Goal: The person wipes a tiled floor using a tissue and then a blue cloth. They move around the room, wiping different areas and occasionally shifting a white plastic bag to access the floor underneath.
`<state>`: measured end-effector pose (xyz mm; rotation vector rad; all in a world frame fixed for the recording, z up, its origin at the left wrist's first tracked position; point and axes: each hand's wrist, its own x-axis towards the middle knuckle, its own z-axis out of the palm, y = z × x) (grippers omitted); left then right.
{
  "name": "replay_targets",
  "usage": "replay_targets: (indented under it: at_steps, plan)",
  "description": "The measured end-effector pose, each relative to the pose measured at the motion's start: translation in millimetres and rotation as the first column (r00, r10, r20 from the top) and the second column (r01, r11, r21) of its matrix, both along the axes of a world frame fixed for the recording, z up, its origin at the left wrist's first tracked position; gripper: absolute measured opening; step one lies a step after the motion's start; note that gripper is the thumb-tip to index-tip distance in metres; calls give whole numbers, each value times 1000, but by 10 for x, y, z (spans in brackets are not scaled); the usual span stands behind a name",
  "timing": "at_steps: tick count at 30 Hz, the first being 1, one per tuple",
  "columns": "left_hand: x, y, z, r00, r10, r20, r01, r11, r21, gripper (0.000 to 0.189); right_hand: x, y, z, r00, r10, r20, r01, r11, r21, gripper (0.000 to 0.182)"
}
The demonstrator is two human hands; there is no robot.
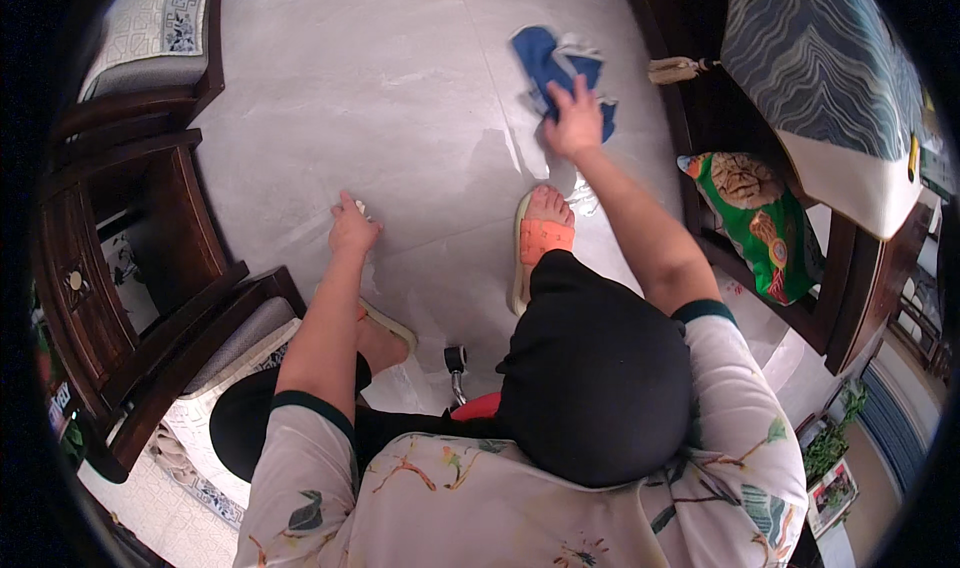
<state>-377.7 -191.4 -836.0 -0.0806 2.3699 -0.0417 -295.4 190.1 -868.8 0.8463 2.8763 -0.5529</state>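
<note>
My right hand (576,124) presses a blue cloth (534,52) with pale edges against the grey floor (420,133), fingers spread over it. The cloth is bunched and slightly blurred; its part under the palm is hidden. Farther left, my left hand (352,227) is low over the floor with one finger extended. A small white piece (362,207), perhaps tissue, shows at its curled fingers, mostly covered by them. Between the arms, my foot in an orange slipper (546,242) rests on the floor behind the cloth.
Dark wooden furniture (150,230) with cushioned seats lines the left. At right, a dark wooden table (862,298) carries a hanging patterned runner (817,73) with a tassel (673,70). A green printed bag (772,238) sits under it. A caster (455,359) is beneath me, by a red seat (478,407).
</note>
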Motion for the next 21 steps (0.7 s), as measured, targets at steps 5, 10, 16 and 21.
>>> replay_targets:
  at_steps: [5, 10, 16, 21]
  plan:
    - [-263, 111, 18, 997, -6, -71, 4, 1000, -28, 110, 218, -897, 133, 805, 593, 18, -592, 805, -39, 55]
    - [-624, 88, -90, 995, -39, -96, 34, 998, -48, 122, 339, -1009, 491, 921, 232, -314, -379, 727, -573, 50]
    - [-745, 62, 168, 1000, 9, -18, -11, 993, -118, 129, 859, -119, 673, 716, -646, -265, 301, 628, -717, 54]
    - [-736, 9, -112, 999, -29, -23, 27, 995, -98, 131, 630, 632, -57, 744, -657, 122, 658, 752, 37, 73]
